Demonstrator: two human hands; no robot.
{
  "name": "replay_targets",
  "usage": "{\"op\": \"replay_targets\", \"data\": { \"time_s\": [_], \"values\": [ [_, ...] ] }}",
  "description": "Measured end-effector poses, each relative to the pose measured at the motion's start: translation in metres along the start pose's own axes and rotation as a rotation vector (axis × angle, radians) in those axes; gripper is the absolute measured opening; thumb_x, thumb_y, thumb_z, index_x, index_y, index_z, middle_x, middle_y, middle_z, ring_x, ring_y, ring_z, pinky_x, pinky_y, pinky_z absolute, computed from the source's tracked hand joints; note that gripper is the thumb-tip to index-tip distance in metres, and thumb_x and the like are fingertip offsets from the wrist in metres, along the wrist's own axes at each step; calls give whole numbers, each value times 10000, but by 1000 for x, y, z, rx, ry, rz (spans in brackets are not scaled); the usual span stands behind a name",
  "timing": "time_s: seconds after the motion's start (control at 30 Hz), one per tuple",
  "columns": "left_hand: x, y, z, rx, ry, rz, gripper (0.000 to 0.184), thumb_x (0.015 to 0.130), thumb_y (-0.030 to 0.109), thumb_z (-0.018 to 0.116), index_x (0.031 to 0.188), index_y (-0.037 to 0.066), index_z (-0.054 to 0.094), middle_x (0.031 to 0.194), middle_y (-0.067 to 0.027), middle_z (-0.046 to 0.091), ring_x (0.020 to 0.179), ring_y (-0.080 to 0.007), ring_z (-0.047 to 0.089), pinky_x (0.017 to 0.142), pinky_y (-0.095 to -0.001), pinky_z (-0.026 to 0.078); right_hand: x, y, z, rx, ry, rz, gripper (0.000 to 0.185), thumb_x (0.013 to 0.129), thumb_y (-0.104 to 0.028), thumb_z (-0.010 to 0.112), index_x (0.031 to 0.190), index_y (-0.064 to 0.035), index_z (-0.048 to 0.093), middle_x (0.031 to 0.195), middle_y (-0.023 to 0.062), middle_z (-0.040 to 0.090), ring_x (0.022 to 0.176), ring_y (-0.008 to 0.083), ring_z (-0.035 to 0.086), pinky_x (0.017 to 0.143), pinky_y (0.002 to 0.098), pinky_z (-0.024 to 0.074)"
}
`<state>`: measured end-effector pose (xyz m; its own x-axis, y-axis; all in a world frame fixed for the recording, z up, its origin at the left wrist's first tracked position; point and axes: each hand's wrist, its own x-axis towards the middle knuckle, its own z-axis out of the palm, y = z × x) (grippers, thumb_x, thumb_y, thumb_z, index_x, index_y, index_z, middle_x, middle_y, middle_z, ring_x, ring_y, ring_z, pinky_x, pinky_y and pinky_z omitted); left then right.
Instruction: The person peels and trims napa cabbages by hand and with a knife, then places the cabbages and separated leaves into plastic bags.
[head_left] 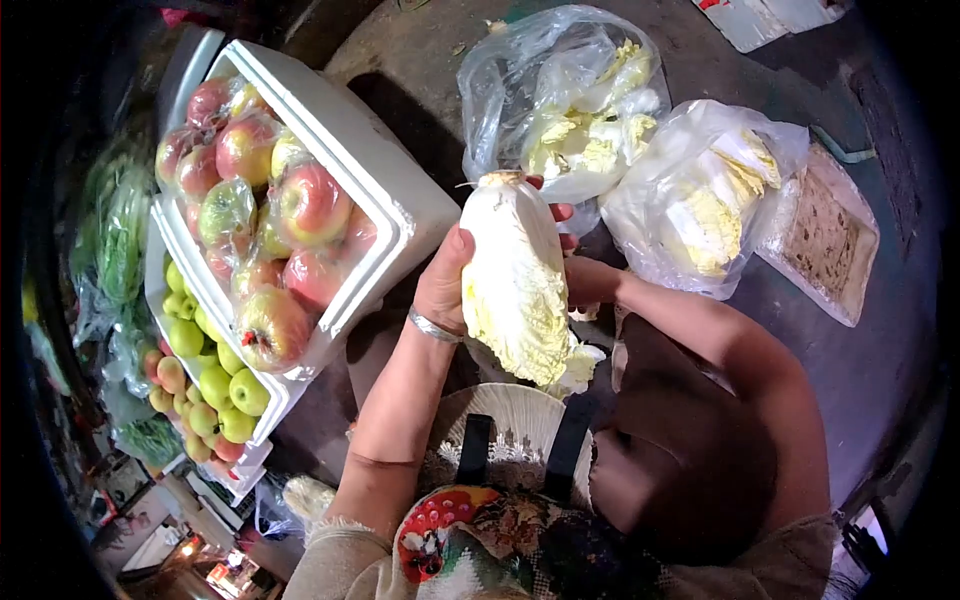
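Note:
My left hand (440,285) is wrapped around a napa cabbage (512,275), thumb on the near side and fingertips showing past its far edge. The cabbage is held root end up, white at the base and yellow at the leafy end. Close against its right side is my right hand (592,280), fingers curled and partly hidden behind the cabbage; what they grip cannot be made out. Just below, a loose cabbage leaf (578,368) shows beside the leafy end.
A plastic bag (490,110) holds cabbage leaves; another bag (640,225) holds more cabbage. At right lies a wrapped flat tray (825,235). On the left, a white foam box (385,165) contains wrapped apples (310,205), with green apples (215,385) beside it and bagged greens (120,240) beyond.

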<state>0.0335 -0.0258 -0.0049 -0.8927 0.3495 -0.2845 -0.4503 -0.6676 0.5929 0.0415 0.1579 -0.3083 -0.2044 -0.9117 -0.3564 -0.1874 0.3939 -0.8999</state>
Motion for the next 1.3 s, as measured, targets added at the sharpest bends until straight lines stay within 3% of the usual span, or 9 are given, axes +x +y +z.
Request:
{"op": "replay_targets", "data": {
  "time_s": [0.1,0.17,0.33,0.4,0.57,0.8,0.93,1.1,1.3],
  "values": [
    [-1,-3,5,-268,-12,-91,964,778,512,756,1457,12,288,1391,-270,435,1233,-407,513,967,-503,506,-13,-34,-26,-128,49,-126,438,906,-294,567,1259,-40,510,1107,227,637,924,370,647,761,436,509],
    [-2,-6,-2,-286,-52,-61,992,763,545,754,1457,12,287,1391,-266,438,1235,-397,514,965,-502,507,-54,-147,-93,96,0,232,367,908,-279,557,1182,-36,579,989,215,667,906,417,626,797,458,494],
    [-4,2,1,-109,-30,-14,1282,567,766,740,1475,7,248,1377,-281,447,1234,-400,508,985,-530,478,-132,-230,-172,374,192,618,296,899,-246,564,1005,25,617,660,44,587,526,111,540,507,272,448],
    [-3,3,3,28,22,-36,1367,474,819,731,1458,-14,274,1331,-264,495,1188,-385,550,962,-496,502,-158,-236,-186,384,331,518,261,912,-233,572,1022,2,598,629,19,555,501,116,506,476,272,416],
    [0,10,13,174,115,-52,949,639,296,767,1424,-28,344,1159,-212,627,1099,-317,627,947,-421,518,-168,-250,-172,504,784,178,236,930,-183,574,1109,-29,570,767,-3,545,673,62,508,608,222,426],
    [0,7,4,352,96,-70,663,714,162,801,1282,-17,509,1107,-64,638,1006,-132,603,913,-297,486,-138,-258,-184,425,713,105,109,861,-84,560,954,-28,560,787,10,564,749,89,513,683,274,441],
    [-1,6,0,509,170,-64,612,715,180,800,1228,-28,540,1079,-54,637,973,-119,595,884,-287,489,-145,-268,-172,8,686,-106,119,800,-61,546,907,-8,540,688,124,550,601,164,513,589,306,442],
    [2,7,9,847,197,87,584,715,140,772,1229,-5,536,1037,-33,665,931,-98,605,841,-284,502,-148,-277,-169,-217,626,-60,212,736,-91,682,926,-75,591,803,148,642,767,369,644,630,408,510],
    [-4,9,17,1005,258,193,616,738,146,778,1261,-20,497,1028,-43,671,934,-110,628,821,-278,515,-142,-277,-163,-262,670,-68,212,728,-77,697,913,-74,592,807,144,643,755,355,651,632,411,516]
  ]
}}
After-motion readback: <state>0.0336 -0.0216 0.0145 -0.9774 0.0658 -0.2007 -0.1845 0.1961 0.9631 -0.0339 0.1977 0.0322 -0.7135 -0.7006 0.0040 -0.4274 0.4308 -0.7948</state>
